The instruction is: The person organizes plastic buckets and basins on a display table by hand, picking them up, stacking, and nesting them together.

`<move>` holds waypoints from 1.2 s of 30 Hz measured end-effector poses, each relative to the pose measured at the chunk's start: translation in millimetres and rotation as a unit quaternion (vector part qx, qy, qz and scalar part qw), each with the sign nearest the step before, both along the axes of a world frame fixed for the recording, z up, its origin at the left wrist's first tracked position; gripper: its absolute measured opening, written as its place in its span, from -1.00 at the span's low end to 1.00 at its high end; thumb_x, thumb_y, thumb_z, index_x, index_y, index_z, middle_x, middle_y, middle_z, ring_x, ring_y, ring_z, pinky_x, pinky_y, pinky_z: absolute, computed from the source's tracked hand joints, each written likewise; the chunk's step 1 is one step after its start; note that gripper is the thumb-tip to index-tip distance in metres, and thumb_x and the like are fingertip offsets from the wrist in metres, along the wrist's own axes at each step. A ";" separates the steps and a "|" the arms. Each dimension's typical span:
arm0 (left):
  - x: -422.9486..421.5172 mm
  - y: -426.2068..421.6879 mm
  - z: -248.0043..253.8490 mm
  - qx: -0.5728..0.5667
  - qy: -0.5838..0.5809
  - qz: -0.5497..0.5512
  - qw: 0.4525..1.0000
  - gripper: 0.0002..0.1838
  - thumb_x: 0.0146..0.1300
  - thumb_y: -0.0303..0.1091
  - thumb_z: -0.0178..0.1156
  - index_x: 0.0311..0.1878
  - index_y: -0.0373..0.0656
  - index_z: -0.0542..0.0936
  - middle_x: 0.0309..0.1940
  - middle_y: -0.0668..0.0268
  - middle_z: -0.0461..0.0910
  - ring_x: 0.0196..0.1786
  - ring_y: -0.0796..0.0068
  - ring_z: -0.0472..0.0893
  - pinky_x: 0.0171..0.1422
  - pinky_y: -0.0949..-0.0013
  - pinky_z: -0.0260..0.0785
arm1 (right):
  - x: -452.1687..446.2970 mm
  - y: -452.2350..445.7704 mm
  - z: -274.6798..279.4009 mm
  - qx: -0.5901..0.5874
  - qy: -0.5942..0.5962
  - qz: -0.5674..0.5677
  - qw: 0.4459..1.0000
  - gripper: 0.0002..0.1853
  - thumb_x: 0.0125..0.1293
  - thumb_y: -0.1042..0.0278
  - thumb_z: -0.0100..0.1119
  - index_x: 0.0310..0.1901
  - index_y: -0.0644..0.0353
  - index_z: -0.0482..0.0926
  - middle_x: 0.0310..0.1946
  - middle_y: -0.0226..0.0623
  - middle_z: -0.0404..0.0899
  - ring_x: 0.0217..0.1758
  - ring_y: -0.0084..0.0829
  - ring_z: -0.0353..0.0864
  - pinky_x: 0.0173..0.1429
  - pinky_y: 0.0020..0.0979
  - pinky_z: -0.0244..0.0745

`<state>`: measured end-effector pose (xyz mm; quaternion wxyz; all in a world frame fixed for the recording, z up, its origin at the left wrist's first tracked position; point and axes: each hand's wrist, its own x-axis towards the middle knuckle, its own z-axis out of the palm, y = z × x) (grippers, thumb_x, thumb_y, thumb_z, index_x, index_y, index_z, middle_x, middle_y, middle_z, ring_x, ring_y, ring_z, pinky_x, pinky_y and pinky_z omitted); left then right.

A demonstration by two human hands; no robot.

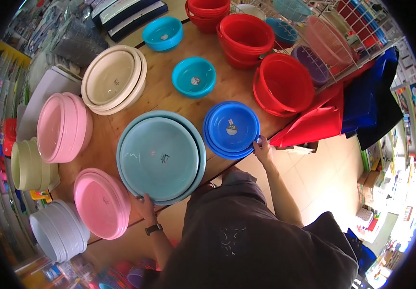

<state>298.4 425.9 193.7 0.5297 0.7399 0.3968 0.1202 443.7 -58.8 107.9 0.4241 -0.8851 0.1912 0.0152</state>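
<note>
I'm seeing hands apart: right hand (263, 151) is gripping the round blue basin stack (234, 138), sitting just right of the teal basin stack (155, 168); left hand (145, 208), nearer the teal, is touching its near rim, grip unclear.

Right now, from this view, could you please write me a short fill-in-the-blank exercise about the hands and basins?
1. The smaller basins at the right hand are coloured ____.
2. The left hand touches the large pale teal basins, and its wrist wears a dark ____.
3. Of the two hands, the one nearer the red basins is the ____ one.

Missing words: blue; watch; right.
</note>
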 end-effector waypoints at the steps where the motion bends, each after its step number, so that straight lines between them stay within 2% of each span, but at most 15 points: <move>1: -3.0 3.9 -8.4 0.006 -0.010 -0.001 1.000 -0.49 0.25 -0.38 0.14 0.20 -0.34 0.24 -0.34 0.16 0.47 -0.60 0.53 0.45 -0.65 0.50 0.27 | 0.8 2.6 12.1 0.026 0.029 -0.003 0.999 -0.49 0.29 0.21 0.20 0.20 0.27 0.40 -0.49 -0.19 0.62 -0.44 -0.34 0.66 -0.33 -0.32 0.55; 2: -8.4 6.8 -19.0 0.010 -0.017 -0.001 1.000 -0.51 0.25 -0.38 0.14 0.18 -0.35 0.25 -0.37 0.18 0.47 -0.61 0.54 0.44 -0.64 0.50 0.26 | -0.6 5.1 26.3 0.052 0.061 -0.007 0.997 -0.49 0.29 0.17 0.20 0.19 0.26 0.41 -0.44 -0.16 0.64 -0.37 -0.28 0.68 -0.25 -0.28 0.56; 5: -26.0 33.7 -65.5 0.032 -0.003 -0.004 0.999 -0.56 0.26 -0.35 0.13 0.12 -0.33 0.28 -0.42 0.23 0.46 -0.61 0.55 0.42 -0.62 0.52 0.23 | 2.5 14.4 72.0 0.338 0.141 -0.127 0.922 -0.47 0.34 0.20 0.18 0.27 0.23 0.33 -0.32 -0.25 0.62 -0.35 -0.40 0.64 -0.27 -0.36 0.56; 6: -28.0 29.9 -66.4 0.022 0.004 0.006 1.000 -0.57 0.26 -0.34 0.13 0.10 -0.33 0.28 -0.43 0.24 0.46 -0.61 0.56 0.41 -0.61 0.53 0.22 | 6.8 11.9 80.5 0.349 0.118 -0.135 0.920 -0.46 0.35 0.18 0.17 0.28 0.21 0.30 -0.28 -0.26 0.61 -0.31 -0.42 0.63 -0.22 -0.36 0.55; 9: -12.2 4.2 -10.6 -0.099 0.055 0.077 0.991 -0.54 0.26 -0.30 0.14 0.13 -0.32 0.27 -0.44 0.26 0.45 -0.58 0.55 0.40 -0.58 0.52 0.21 | 20.1 0.3 98.7 0.389 0.044 -0.161 0.906 -0.42 0.38 0.13 0.13 0.31 0.16 0.20 -0.10 -0.27 0.55 -0.18 -0.49 0.57 -0.10 -0.35 0.48; 12: -7.8 -11.4 -7.9 -0.124 -0.008 0.119 0.985 -0.46 0.26 -0.30 0.15 0.22 -0.31 0.23 -0.44 0.27 0.44 -0.55 0.54 0.41 -0.55 0.50 0.23 | 45.5 -22.6 125.8 0.383 -0.039 -0.219 0.897 -0.28 0.37 0.05 0.13 0.40 0.25 0.11 0.17 -0.14 0.44 0.13 -0.34 0.50 0.14 -0.30 0.42; 15: 17.0 -49.4 16.3 -0.040 -0.013 0.239 0.970 -0.40 0.27 -0.30 0.13 0.31 -0.29 0.18 -0.43 0.28 0.43 -0.54 0.54 0.42 -0.52 0.48 0.26 | 66.6 -54.4 137.9 0.207 -0.064 -0.268 0.939 -0.10 0.34 -0.03 0.15 0.48 0.35 -0.07 0.42 -0.04 0.17 0.43 -0.22 0.23 0.43 -0.30 0.14; 18: 43.7 -79.4 18.3 -0.027 -0.037 0.235 0.971 -0.43 0.28 -0.32 0.11 0.30 -0.29 0.22 -0.45 0.31 0.43 -0.52 0.56 0.43 -0.49 0.50 0.27 | 78.5 -94.2 123.5 0.178 -0.054 -0.249 0.951 0.01 0.32 -0.08 0.16 0.49 0.38 -0.20 0.51 -0.01 -0.04 0.55 -0.20 -0.03 0.55 -0.37 -0.14; 22: 114.8 -175.2 45.8 -0.037 -0.044 0.057 0.997 -0.64 0.33 -0.37 0.07 0.14 -0.32 0.41 -0.48 0.37 0.42 -0.50 0.61 0.41 -0.47 0.53 0.27 | 85.6 -107.7 131.8 0.249 -0.097 -0.198 0.943 -0.12 0.40 -0.06 0.03 0.49 0.35 -0.13 0.52 0.04 -0.12 0.58 -0.17 -0.13 0.57 -0.28 -0.20; 23: 134.0 -203.5 50.3 -0.033 -0.048 -0.007 0.998 -0.71 0.33 -0.37 0.08 0.05 -0.32 0.48 -0.50 0.39 0.41 -0.50 0.62 0.41 -0.46 0.53 0.27 | 84.3 -117.3 122.8 0.355 -0.029 -0.188 0.915 -0.16 0.41 -0.04 0.04 0.48 0.33 -0.08 0.49 -0.04 -0.04 0.54 -0.22 -0.07 0.56 -0.26 -0.16; 25: 172.3 -263.3 62.5 -0.087 -0.037 -0.109 0.990 -0.75 0.35 -0.38 0.08 0.02 -0.29 0.51 -0.48 0.40 0.45 -0.48 0.63 0.43 -0.46 0.56 0.27 | 84.4 -132.0 98.8 0.446 0.007 -0.203 0.872 -0.24 0.40 0.03 0.07 0.45 0.30 0.03 0.46 -0.14 0.07 0.52 -0.29 0.00 0.56 -0.20 -0.18; 27: 203.5 -315.3 65.1 -0.145 -0.026 -0.216 0.965 -0.71 0.36 -0.38 0.10 0.11 -0.23 0.50 -0.42 0.36 0.55 -0.46 0.63 0.49 -0.44 0.57 0.31 | 82.5 -135.3 109.3 0.512 0.027 -0.174 0.841 -0.36 0.39 0.11 0.10 0.38 0.21 0.17 0.42 -0.25 0.15 0.50 -0.36 0.05 0.55 -0.12 -0.19; 29: 233.5 -372.1 82.0 -0.160 -0.001 -0.294 0.942 -0.60 0.37 -0.32 0.14 0.21 -0.25 0.42 -0.37 0.30 0.60 -0.45 0.59 0.54 -0.45 0.56 0.33 | 86.9 -133.8 114.6 0.519 0.036 -0.187 0.833 -0.40 0.38 0.13 0.10 0.36 0.16 0.19 0.40 -0.27 0.18 0.49 -0.36 0.06 0.55 -0.15 -0.16; 34: 292.8 -450.5 79.2 -0.188 0.035 -0.324 0.926 -0.50 0.38 -0.18 0.18 0.25 -0.28 0.37 -0.18 0.20 0.61 -0.35 0.51 0.62 -0.38 0.47 0.42 | 82.6 -130.0 105.6 0.490 0.012 -0.147 0.859 -0.40 0.39 0.22 0.07 0.38 0.13 0.12 0.34 -0.24 0.24 0.44 -0.35 0.15 0.49 -0.25 -0.01; 36: 305.6 -466.9 71.2 -0.195 0.046 -0.317 0.927 -0.53 0.36 -0.17 0.19 0.17 -0.32 0.40 -0.29 0.22 0.62 -0.38 0.50 0.63 -0.42 0.47 0.41 | 74.0 -130.1 79.1 0.468 -0.025 -0.096 0.878 -0.40 0.39 0.22 0.07 0.37 0.17 0.10 0.32 -0.19 0.26 0.40 -0.35 0.18 0.44 -0.29 0.08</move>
